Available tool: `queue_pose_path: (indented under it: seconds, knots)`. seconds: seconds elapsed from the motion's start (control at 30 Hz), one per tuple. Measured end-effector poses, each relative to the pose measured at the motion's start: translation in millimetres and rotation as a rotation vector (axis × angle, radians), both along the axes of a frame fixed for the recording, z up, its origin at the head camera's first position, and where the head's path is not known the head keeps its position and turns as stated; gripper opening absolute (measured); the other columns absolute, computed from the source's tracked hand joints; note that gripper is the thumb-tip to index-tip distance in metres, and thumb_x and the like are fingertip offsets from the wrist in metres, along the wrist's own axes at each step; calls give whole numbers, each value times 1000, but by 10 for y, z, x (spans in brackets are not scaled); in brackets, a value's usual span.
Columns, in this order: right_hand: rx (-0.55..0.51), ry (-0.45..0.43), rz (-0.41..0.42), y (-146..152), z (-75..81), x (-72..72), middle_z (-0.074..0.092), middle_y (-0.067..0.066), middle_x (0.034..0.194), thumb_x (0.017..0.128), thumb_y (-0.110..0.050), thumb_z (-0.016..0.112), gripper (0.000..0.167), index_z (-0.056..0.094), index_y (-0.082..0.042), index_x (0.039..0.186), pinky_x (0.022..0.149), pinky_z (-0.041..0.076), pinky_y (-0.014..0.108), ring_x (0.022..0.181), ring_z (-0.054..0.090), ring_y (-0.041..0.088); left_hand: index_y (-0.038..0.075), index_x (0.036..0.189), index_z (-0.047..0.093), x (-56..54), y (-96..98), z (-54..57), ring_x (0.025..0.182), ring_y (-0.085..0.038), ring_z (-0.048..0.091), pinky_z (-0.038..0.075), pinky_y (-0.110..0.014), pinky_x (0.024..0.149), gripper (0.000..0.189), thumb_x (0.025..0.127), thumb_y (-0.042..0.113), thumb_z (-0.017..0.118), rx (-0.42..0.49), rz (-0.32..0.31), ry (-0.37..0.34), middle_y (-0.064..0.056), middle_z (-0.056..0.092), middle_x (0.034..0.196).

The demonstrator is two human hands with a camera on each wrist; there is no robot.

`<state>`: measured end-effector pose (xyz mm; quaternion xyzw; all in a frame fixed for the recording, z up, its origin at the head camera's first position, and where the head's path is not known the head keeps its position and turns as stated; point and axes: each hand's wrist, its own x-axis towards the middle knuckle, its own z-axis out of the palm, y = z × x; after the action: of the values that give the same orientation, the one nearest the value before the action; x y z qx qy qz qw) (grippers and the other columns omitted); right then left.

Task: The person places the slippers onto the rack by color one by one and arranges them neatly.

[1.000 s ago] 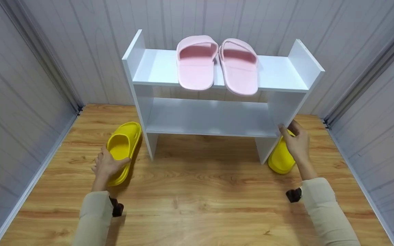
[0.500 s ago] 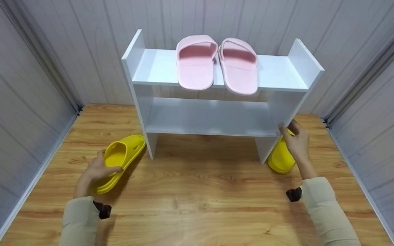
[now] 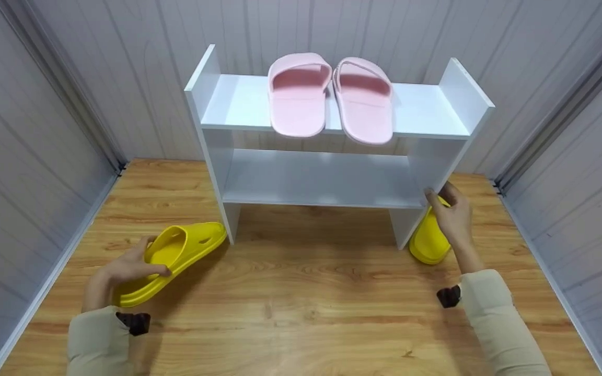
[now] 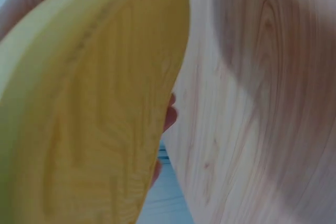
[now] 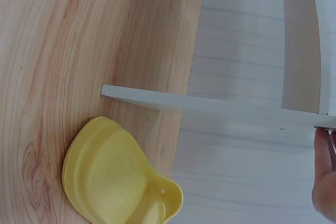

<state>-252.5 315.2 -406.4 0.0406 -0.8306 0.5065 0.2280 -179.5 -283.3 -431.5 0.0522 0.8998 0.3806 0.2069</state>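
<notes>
My left hand (image 3: 131, 266) grips a yellow clog (image 3: 191, 248) by its heel end, thumb on the near side. The clog slants, its toe close to the left leg of a white shoe rack (image 3: 322, 180); whether they touch I cannot tell. The ridged sole (image 4: 110, 103) fills much of the left wrist view, with fingertips (image 4: 170, 116) showing beyond its edge. On the other side, my right hand (image 3: 453, 222) holds the rack's right side panel (image 5: 210, 106), thumb on the front. Another yellow clog (image 5: 113, 174) lies on the floor outside that panel, partly hidden by the hand in the head view.
Two pink slippers (image 3: 299, 112) stand side by side on the rack's top shelf, their heels over its front edge. Panelled walls close in the wooden floor (image 3: 301, 303) at the back and both sides.
My left hand has drawn the clog's heel toward the left and nearer to me, turning its toe rightward to the rack's left leg. The right hand keeps its hold on the rack.
</notes>
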Motion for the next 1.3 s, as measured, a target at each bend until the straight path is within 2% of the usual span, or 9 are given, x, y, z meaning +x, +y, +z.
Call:
queue_pose_path:
  seconds: [0.17,0.23,0.37,0.47,0.6,0.8,0.93,1.17,1.3]
  knots:
    - [-5,3,-3,8,-5,-7,56,9,114,85,-29,58,42,54,-8,121,85,42,33,105,51,19,-6,133,11,77,-34,24,107,-43,31,22,-58,88,91,72,30,68,23,-48,-44,-36,24,126]
    - [-6,-2,-4,6,0,-3,56,9,114,85,-28,58,42,54,-8,121,85,42,32,105,51,19,-3,134,12,97,-31,24,108,-43,31,22,-59,87,90,72,30,68,30,-70,-55,-37,23,126]
    - [-8,14,7,-44,67,41,57,12,111,85,-19,58,37,55,-4,119,83,43,30,103,52,21,0,135,13,108,10,25,101,-36,37,28,-51,83,87,73,27,68,75,-112,-55,-32,29,124]
    - [-2,34,15,-114,152,107,57,16,110,86,-13,57,35,55,1,117,83,43,30,102,53,24,2,136,13,107,60,46,98,-31,38,28,-43,81,87,73,25,68,103,-121,-69,-27,32,123]
    - [4,24,11,-170,219,165,56,18,111,86,-13,56,35,54,2,118,83,43,30,102,52,25,4,137,11,105,150,102,96,-29,38,29,-40,80,90,72,26,69,114,-143,-71,-24,34,122]
    - [-7,8,-3,-185,233,175,57,16,111,87,-14,55,35,54,2,118,85,42,35,104,52,23,7,137,11,103,321,204,89,-27,40,32,-35,73,89,72,26,69,145,-200,-36,-17,39,112]
    - [-11,9,2,-175,226,166,57,16,112,87,-14,56,36,53,1,119,85,41,34,104,51,23,10,138,10,104,447,287,88,-27,41,34,-35,73,90,72,24,69,197,-249,-3,-16,39,109]
    - [-6,8,-8,-188,232,169,57,16,111,87,-15,56,35,54,1,118,85,41,33,103,51,23,9,139,7,103,619,423,91,-27,40,34,-37,76,94,71,25,70,221,-279,70,-16,36,117]
    - [-10,7,4,-182,231,173,57,17,111,87,-15,55,36,53,2,118,85,42,33,104,51,24,8,139,10,84,688,463,94,-27,40,33,-39,79,94,70,25,71,219,-276,150,-18,32,126]
